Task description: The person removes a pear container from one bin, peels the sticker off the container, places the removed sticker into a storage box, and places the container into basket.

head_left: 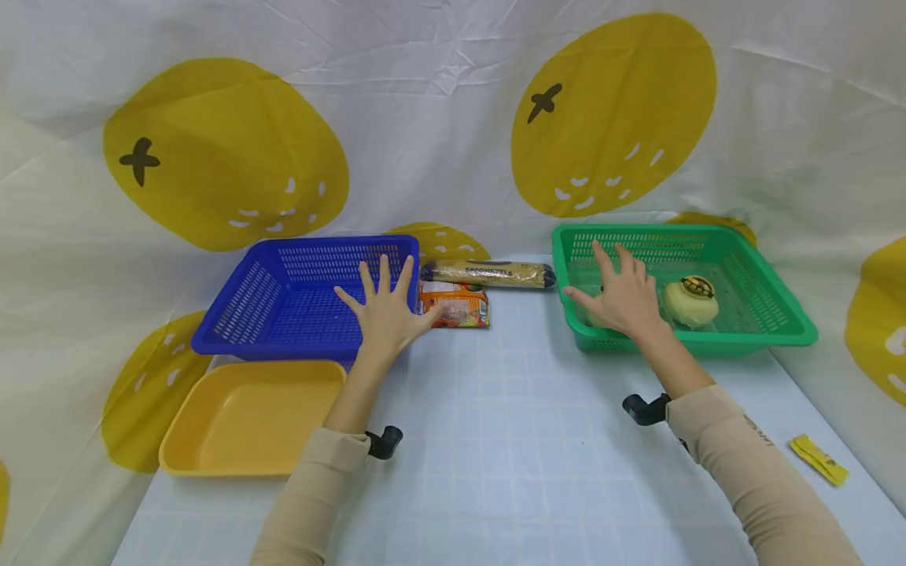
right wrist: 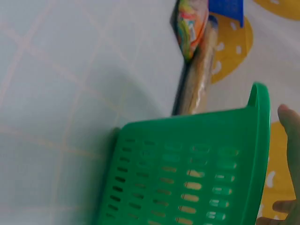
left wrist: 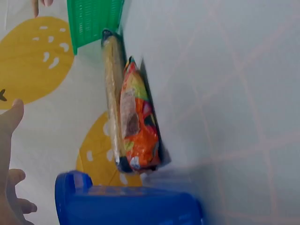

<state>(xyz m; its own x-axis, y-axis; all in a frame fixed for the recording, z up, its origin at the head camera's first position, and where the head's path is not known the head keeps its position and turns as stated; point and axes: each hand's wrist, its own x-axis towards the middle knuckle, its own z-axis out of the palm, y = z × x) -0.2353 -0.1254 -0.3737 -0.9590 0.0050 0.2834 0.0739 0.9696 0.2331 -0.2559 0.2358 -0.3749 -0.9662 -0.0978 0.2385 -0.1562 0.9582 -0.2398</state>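
Observation:
My left hand (head_left: pixel 385 318) is held over the right end of a blue plastic basket (head_left: pixel 283 350), fingers spread wide and holding nothing. Over the left part of a green plastic basket (head_left: pixel 750 339), my right hand (head_left: pixel 626 297) has its fingers spread and grips nothing. Inside the green basket lies a pale round item (head_left: pixel 690 305) in clear wrap with a dark and gold label. A second pale item there is mostly hidden by the right hand. Between the baskets lie a long spaghetti pack (head_left: pixel 495 273) and a colourful orange packet (left wrist: pixel 138 124).
A yellow tray (head_left: pixel 248 417) stands in front of the blue basket on the left. Near the table's right edge lies a small folded yellow strip (head_left: pixel 819 460). A white cloth (head_left: pixel 439 157) printed with big yellow fruit hangs behind the table.

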